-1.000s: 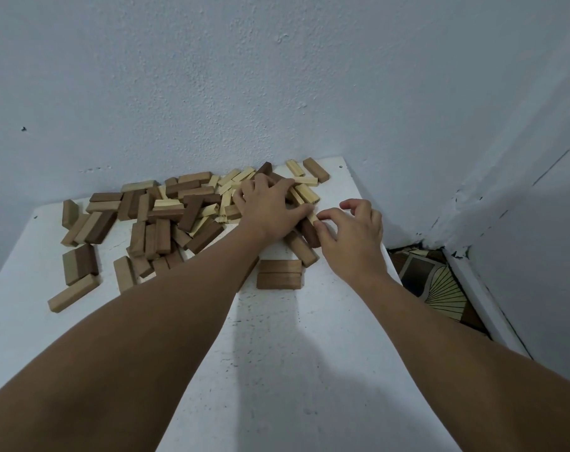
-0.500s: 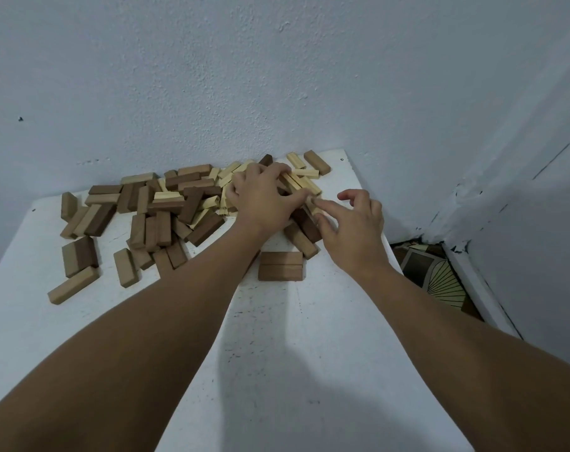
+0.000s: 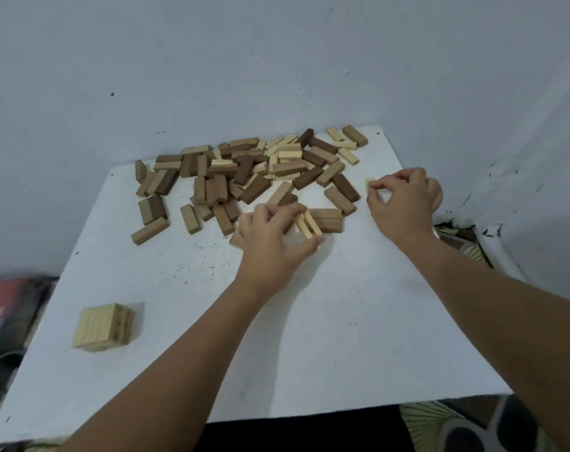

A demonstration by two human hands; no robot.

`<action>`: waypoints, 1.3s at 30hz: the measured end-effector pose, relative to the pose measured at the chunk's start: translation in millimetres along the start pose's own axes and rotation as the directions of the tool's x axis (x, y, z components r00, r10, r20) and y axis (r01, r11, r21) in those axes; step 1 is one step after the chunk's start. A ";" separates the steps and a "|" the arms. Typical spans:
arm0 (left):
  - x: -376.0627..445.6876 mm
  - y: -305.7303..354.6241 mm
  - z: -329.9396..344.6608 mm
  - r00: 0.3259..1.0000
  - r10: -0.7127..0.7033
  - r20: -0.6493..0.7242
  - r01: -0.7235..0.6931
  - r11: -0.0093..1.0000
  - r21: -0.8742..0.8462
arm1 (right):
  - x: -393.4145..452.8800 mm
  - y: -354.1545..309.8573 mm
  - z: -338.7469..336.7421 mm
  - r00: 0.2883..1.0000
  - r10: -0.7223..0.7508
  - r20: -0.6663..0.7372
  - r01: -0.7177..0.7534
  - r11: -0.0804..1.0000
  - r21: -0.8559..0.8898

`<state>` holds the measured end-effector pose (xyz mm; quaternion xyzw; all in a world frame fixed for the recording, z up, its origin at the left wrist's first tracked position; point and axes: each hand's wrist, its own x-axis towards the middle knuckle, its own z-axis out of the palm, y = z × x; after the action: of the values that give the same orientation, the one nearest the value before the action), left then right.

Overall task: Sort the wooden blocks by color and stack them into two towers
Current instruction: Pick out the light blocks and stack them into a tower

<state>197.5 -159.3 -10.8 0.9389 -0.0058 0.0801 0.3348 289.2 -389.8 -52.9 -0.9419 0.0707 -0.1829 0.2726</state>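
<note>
A loose pile of light and brown wooden blocks (image 3: 254,171) lies at the far side of the white table (image 3: 342,321). My left hand (image 3: 270,236) grips two light blocks (image 3: 308,225) side by side, just in front of the pile. To the right, my right hand (image 3: 404,197) pinches one light block (image 3: 370,183) at its fingertips. A short stack of light blocks (image 3: 102,326) stands near the table's left front. Two brown blocks (image 3: 327,220) lie stacked right behind my left hand.
A pale wall (image 3: 277,60) rises right behind the pile. The table's right edge drops to a patterned floor (image 3: 466,246) in the corner. Dark and reddish cloth (image 3: 12,301) lies off the left edge.
Both hands pulled out of the pile toward me, each with light blocks taken from it. The view tipped down, which brought the light stack at the left front into sight.
</note>
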 end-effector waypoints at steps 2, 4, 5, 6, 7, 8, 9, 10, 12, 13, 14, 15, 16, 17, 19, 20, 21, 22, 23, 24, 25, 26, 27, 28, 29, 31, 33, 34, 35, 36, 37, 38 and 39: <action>-22.7 -11.2 -3.1 1.000 0.016 0.024 -0.016 1.000 -0.016 | -21.3 1.1 -12.1 1.000 0.020 -0.010 -0.020 1.000 -0.007; -45.7 -19.8 -6.3 0.997 0.008 0.071 -0.005 0.999 -0.040 | -47.7 2.0 -24.6 1.000 0.020 -0.007 -0.020 1.000 -0.009; -57.2 -22.7 -7.0 0.996 -0.007 0.092 0.010 0.999 -0.034 | -62.6 2.4 -31.0 1.000 0.009 0.000 -0.009 1.000 -0.013; -68.1 -25.1 -8.6 0.995 -0.022 0.101 0.024 1.000 -0.013 | -77.7 1.9 -37.4 1.000 -0.008 0.011 0.008 1.000 -0.020; -77.2 -27.9 -9.9 0.995 -0.031 0.097 0.031 0.999 0.011 | -92.1 0.2 -42.9 0.999 -0.029 0.030 0.030 0.999 -0.019; -85.1 -30.2 -12.1 0.995 -0.034 0.090 0.031 0.999 0.034 | -106.2 -3.1 -47.5 0.997 -0.051 0.064 0.052 0.999 -0.005; -91.6 -32.1 -14.4 0.996 -0.034 0.085 0.030 0.998 0.052 | -119.2 -7.4 -51.1 0.991 -0.077 0.110 0.075 0.997 0.018; -96.9 -34.2 -16.8 0.996 -0.028 0.080 0.023 0.998 0.065 | -129.8 -12.9 -53.5 0.981 -0.108 0.158 0.103 0.994 0.043; -104.8 -37.1 -20.6 0.996 -0.005 0.094 -0.004 0.996 0.094 | -144.8 -24.6 -52.1 0.953 -0.179 0.245 0.163 0.983 0.085; -107.9 -37.0 -21.4 0.995 0.005 0.100 -0.016 0.994 0.110 | -149.2 -30.5 -49.6 0.935 -0.212 0.285 0.189 0.976 0.107; -110.2 -36.9 -21.0 0.996 0.011 0.092 -0.022 0.993 0.119 | -151.9 -36.3 -46.9 0.917 -0.239 0.320 0.206 0.969 0.135; -112.0 -36.2 -20.0 0.998 0.015 0.067 -0.023 0.993 0.119 | -153.3 -41.9 -44.6 0.902 -0.256 0.349 0.208 0.964 0.168; -112.9 -35.4 -18.3 0.999 0.018 0.033 -0.021 0.993 0.115 | -154.0 -46.8 -42.2 0.892 -0.262 0.368 0.198 0.959 0.203; -113.2 -34.6 -16.1 1.000 0.017 0.005 -0.018 0.993 0.120 | -154.6 -50.3 -40.1 0.888 -0.264 0.376 0.186 0.955 0.231; -113.6 -34.5 -12.5 1.000 0.024 -0.012 -0.022 0.987 0.160 | -157.0 -53.5 -36.8 0.896 -0.267 0.353 0.185 0.950 0.251; -114.2 -35.2 -11.1 0.999 0.044 -0.017 -0.041 0.983 0.181 | -158.7 -53.7 -36.1 0.903 -0.274 0.331 0.195 0.948 0.252; -114.8 -36.3 -10.6 0.997 0.071 -0.026 -0.065 0.980 0.188 | -160.5 -53.1 -35.7 0.907 -0.283 0.313 0.206 0.945 0.255; -115.3 -37.6 -10.1 0.994 0.102 -0.040 -0.093 0.978 0.186 | -162.0 -52.3 -35.5 0.906 -0.295 0.303 0.219 0.940 0.261; -115.4 -39.0 -9.4 0.990 0.133 -0.055 -0.121 0.975 0.184 | -163.3 -51.4 -35.5 0.904 -0.309 0.296 0.232 0.935 0.269; -115.3 -40.4 -8.4 0.984 0.163 -0.067 -0.148 0.971 0.189 | -164.3 -50.6 -35.3 0.900 -0.324 0.291 0.243 0.928 0.281; -115.3 -41.6 -7.2 0.978 0.194 -0.076 -0.176 0.963 0.204 | -165.1 -50.4 -35.6 0.898 -0.336 0.285 0.250 0.921 0.298; -115.1 -42.7 -5.7 0.970 0.229 -0.083 -0.205 0.951 0.230 | -165.4 -50.5 -35.5 0.897 -0.344 0.278 0.253 0.915 0.315; -114.6 -44.5 -3.9 0.961 0.261 -0.088 -0.231 0.937 0.261 | -165.6 -51.0 -35.4 0.896 -0.350 0.273 0.256 0.910 0.327; -114.3 -46.1 -2.9 0.954 0.285 -0.095 -0.248 0.925 0.288 | -165.9 -51.6 -35.1 0.896 -0.353 0.270 0.257 0.907 0.333; -114.2 -47.7 -2.1 0.949 0.295 -0.108 -0.251 0.918 0.306 | -166.3 -52.0 -34.7 0.896 -0.353 0.270 0.258 0.907 0.332; -114.4 -49.1 -2.1 0.950 0.284 -0.134 -0.229 0.918 0.324 | -167.2 -51.8 -33.7 0.896 -0.360 0.262 0.270 0.907 0.324; -114.2 -49.6 -1.9 0.953 0.257 -0.163 -0.188 0.919 0.348 | -167.7 -51.4 -33.4 0.887 -0.374 0.270 0.297 0.911 0.286; -113.8 -49.7 -1.7 0.955 0.233 -0.183 -0.158 0.922 0.354 | -167.5 -51.4 -33.4 0.879 -0.376 0.294 0.309 0.917 0.251; -112.9 -50.2 -1.2 0.958 0.201 -0.206 -0.118 0.928 0.354 | -167.2 -51.5 -34.0 0.868 -0.376 0.324 0.318 0.923 0.217; -111.9 -50.9 -1.2 0.959 0.159 -0.234 -0.070 0.935 0.349 | -166.7 -51.7 -34.4 0.859 -0.374 0.349 0.326 0.926 0.192; -110.5 -51.5 -0.9 0.959 0.110 -0.262 -0.017 0.942 0.334 | -166.4 -52.1 -35.4 0.850 -0.375 0.369 0.332 0.926 0.177; -109.1 -52.2 -0.8 0.956 0.060 -0.286 0.033 0.950 0.310 | -166.2 -52.6 -36.2 0.841 -0.378 0.387 0.337 0.926 0.170; -107.8 -52.9 -0.4 0.953 0.019 -0.302 0.070 0.957 0.283 | -165.9 -52.5 -36.8 0.830 -0.381 0.407 0.343 0.924 0.166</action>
<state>94.4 -122.7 -60.4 0.9546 0.0692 0.2178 0.1914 123.7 -324.9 -46.4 -0.9424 -0.1792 -0.0209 0.2818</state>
